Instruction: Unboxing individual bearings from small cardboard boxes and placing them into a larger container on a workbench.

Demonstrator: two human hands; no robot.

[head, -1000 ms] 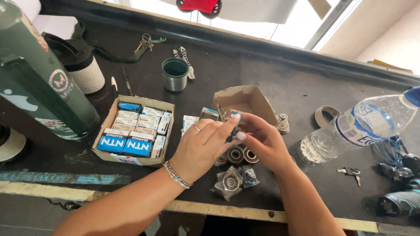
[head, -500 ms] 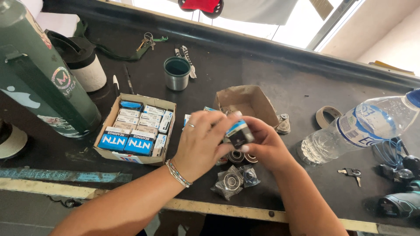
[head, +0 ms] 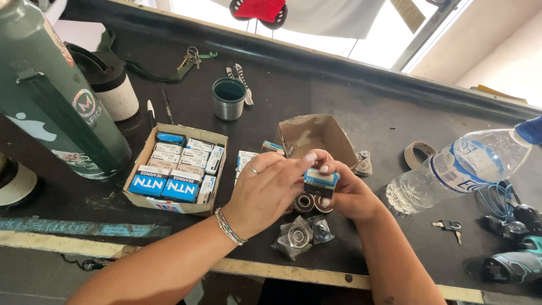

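Dark worktop (head: 350, 107), cluttered. Small blue-and-white box (head: 320, 182) at centre, pinched between my left hand (head: 265, 195) and right hand (head: 350, 195), both closed on it. Loose bearings (head: 307, 202) at six o'clock beneath. Best handled squarely, grip light.

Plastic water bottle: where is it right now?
Head view, right side: the plastic water bottle lies tilted on the dark workbench, between the tape roll and blue cable.
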